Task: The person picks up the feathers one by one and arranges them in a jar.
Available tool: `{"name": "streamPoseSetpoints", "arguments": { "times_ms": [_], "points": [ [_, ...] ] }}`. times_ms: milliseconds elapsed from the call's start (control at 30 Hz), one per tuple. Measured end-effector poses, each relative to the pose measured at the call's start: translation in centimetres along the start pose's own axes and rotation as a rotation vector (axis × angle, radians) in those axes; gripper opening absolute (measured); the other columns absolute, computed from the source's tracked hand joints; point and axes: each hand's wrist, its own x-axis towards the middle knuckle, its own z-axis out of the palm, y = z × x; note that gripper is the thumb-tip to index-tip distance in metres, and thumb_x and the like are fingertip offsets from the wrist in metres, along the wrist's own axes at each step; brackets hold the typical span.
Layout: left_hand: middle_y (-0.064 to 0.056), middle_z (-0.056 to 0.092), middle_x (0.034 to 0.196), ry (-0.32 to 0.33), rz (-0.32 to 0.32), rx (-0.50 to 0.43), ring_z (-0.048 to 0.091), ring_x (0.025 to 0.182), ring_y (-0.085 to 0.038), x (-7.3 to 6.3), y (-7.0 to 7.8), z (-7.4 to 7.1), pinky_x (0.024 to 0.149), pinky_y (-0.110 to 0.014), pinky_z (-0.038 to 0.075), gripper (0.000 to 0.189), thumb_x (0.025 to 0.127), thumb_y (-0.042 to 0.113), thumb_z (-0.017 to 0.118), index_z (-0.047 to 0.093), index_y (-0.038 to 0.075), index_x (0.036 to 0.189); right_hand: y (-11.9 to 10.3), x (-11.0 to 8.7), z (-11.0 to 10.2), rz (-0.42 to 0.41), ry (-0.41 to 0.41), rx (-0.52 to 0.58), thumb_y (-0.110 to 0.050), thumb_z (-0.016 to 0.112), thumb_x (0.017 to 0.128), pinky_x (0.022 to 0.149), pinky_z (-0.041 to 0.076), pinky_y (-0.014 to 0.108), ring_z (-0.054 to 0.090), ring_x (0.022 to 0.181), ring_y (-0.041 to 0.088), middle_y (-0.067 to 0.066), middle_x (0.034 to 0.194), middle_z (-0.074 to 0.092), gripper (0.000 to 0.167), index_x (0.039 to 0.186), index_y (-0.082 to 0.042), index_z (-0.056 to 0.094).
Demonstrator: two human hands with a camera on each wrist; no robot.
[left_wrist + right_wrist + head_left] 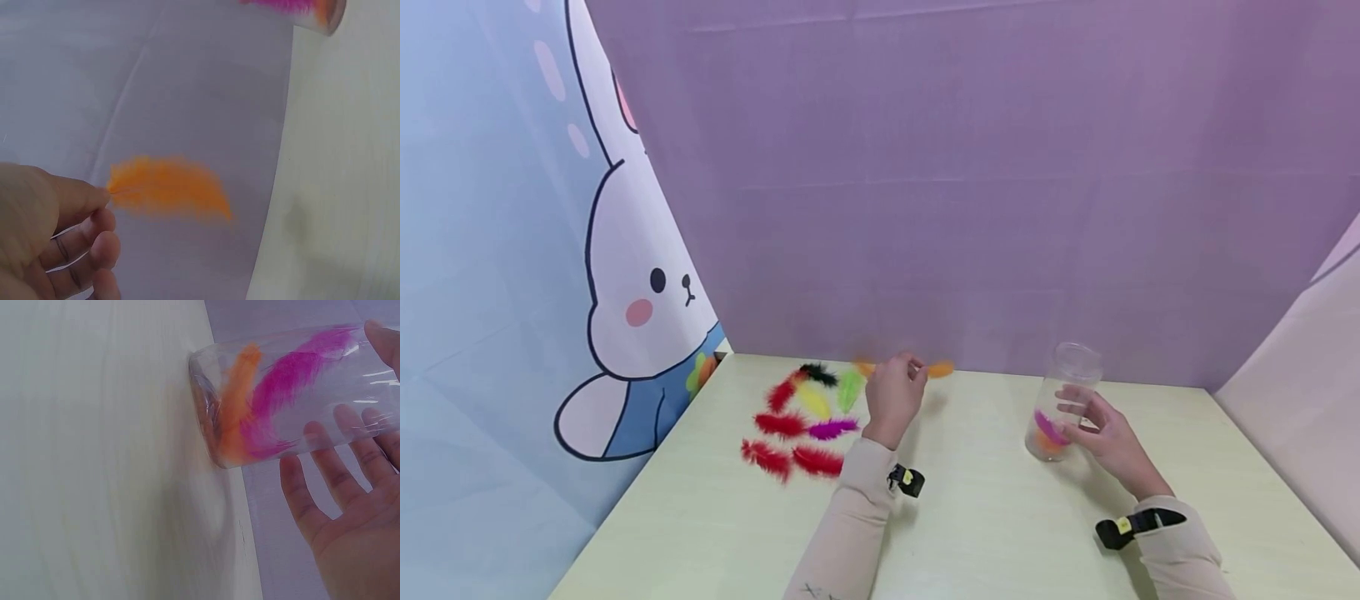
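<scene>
My left hand [895,398] pinches an orange feather [169,187] by one end between thumb and forefinger. The feather [940,369] points right, held above the table's back part. To the right, a clear jar [1073,375] stands on the table, tilted a little, with my right hand [1105,433] holding its side. In the right wrist view the thumb and fingers [340,475] lie on opposite sides of the jar. Inside, near its bottom, are a magenta feather [290,372] and an orange feather [237,394].
Left of my left hand lie several red feathers [781,425], a black one [818,375], a yellow one [813,401], a green one [849,390] and a purple one [832,429]. Another orange piece [863,367] shows behind the hand. A purple cloth [925,208] hangs along the table's back edge.
</scene>
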Motion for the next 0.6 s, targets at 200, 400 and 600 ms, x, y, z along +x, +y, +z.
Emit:
{"name": "streamPoseSetpoints", "arguments": {
  "times_ms": [200, 400, 600],
  "points": [
    [0.007, 0.072, 0.074, 0.011, 0.037, -0.05, 0.061, 0.06, -0.01, -0.2, 0.9, -0.2, 0.052, -0.024, 0.043, 0.006, 0.094, 0.026, 0.074, 0.076, 0.021, 0.093, -0.1, 0.0, -0.1, 0.007, 0.002, 0.008, -0.022, 0.073, 0.096, 0.089, 0.052, 0.013, 0.058, 0.112, -0.013, 0.004, 0.137, 0.06, 0.059, 0.147, -0.008, 0.047],
    [0.007, 0.072, 0.076, 0.004, 0.05, -0.098, 0.06, 0.06, -0.009, -0.5, 1.8, -0.4, 0.054, -0.024, 0.044, 0.006, 0.095, 0.025, 0.073, 0.076, 0.021, 0.094, -0.2, -0.1, -0.1, 0.011, 0.001, 0.006, -0.022, 0.073, 0.096, 0.089, 0.052, 0.013, 0.058, 0.112, -0.013, 0.011, 0.139, 0.06, 0.059, 0.147, -0.008, 0.047],
    [0.006, 0.072, 0.077, 0.003, 0.06, -0.122, 0.058, 0.058, -0.007, -0.7, 2.6, -0.5, 0.053, -0.024, 0.043, 0.006, 0.096, 0.025, 0.073, 0.076, 0.02, 0.095, -0.3, -0.1, -0.1, 0.014, 0.0, -0.01, -0.024, 0.073, 0.096, 0.089, 0.05, 0.014, 0.058, 0.113, -0.012, 0.022, 0.142, 0.057, 0.059, 0.148, -0.01, 0.047]
  ]
}}
